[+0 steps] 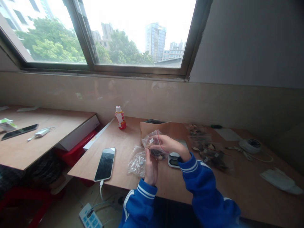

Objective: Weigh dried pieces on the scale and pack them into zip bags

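The left hand (150, 167) stands upright, its fingers pinching the lower part of a clear zip bag (152, 141). The right hand (169, 144) reaches across the top, closed on the bag near its red-lined seal; whether the seal is shut, I cannot tell. Dark pieces (157, 153) show low in the bag. A crumpled clear bag (137, 161) lies beside the left hand on the bench (128, 148), with a digital scale (174, 160) just right and a brown paper bag (154, 129) behind. More bags of dark pieces (209, 155) lie further right.
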Motion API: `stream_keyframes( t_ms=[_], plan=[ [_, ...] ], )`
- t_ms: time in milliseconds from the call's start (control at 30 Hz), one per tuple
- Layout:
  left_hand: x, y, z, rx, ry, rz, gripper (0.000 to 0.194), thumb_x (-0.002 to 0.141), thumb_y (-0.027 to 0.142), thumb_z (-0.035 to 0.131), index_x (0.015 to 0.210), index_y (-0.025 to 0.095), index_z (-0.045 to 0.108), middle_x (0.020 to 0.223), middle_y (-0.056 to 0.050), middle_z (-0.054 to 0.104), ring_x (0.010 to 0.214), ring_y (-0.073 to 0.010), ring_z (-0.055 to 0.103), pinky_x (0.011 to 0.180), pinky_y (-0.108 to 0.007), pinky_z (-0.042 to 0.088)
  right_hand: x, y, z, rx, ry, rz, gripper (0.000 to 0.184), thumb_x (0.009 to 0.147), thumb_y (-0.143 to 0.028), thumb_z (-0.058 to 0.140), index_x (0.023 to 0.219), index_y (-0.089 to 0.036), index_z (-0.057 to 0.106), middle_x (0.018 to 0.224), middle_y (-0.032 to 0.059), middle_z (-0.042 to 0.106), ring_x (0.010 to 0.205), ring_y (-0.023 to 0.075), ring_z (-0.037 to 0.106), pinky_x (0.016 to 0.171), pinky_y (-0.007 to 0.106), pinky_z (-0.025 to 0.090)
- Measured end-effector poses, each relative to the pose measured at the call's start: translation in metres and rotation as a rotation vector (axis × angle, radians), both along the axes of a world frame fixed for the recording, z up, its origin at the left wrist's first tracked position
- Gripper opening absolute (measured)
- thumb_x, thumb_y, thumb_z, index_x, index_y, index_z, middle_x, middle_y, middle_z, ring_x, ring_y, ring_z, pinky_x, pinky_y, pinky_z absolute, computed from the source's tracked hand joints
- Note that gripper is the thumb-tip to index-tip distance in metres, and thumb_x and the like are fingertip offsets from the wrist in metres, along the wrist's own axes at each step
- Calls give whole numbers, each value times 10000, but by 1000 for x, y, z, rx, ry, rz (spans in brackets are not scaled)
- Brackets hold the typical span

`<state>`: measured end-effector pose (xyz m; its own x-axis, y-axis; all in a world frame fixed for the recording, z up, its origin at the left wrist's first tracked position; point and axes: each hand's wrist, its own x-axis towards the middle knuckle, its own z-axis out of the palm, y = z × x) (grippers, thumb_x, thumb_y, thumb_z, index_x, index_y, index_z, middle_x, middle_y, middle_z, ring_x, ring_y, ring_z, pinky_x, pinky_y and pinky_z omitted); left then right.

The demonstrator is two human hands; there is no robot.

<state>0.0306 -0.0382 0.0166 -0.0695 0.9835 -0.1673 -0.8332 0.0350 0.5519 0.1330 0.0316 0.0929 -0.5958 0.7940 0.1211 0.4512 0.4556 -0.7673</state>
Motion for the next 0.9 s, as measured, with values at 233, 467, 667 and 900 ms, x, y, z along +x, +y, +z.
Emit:
stream_keyframes(
  t_ms=[233,467,667,900],
  plan=[
    [1,2,-10,-6,92,68,454,865,324,583,1313,296,514,1362,-49,548,1256,-236,504,977,-330,470,-2,-1,-20,3,171,-12,356,781,-387,683,1081,-195,677,1041,53,695,855,195,643,762,293,500],
    [4,-5,-4,23,73,80,497,884,377,547,1367,327,441,1349,-52,559,1239,-220,518,959,-319,471,-3,-5,-22,-78,245,-169,299,718,-372,726,917,-150,702,827,45,704,710,181,640,647,288,506],
    [-3,-4,0,2,3,114,517,890,444,509,1384,321,417,1324,-65,575,1173,-224,562,908,-333,500,6,-9,-14,-225,547,-225,351,651,-402,763,886,-157,674,856,55,709,752,183,660,648,295,537],
    [-9,2,-16,-86,-6,106,504,891,427,512,1374,314,424,1288,-65,595,1019,-193,632,774,-283,526,3,22,31,44,771,-264,327,703,-400,735,940,-195,642,955,49,691,864,179,653,744,297,527]
  ],
)
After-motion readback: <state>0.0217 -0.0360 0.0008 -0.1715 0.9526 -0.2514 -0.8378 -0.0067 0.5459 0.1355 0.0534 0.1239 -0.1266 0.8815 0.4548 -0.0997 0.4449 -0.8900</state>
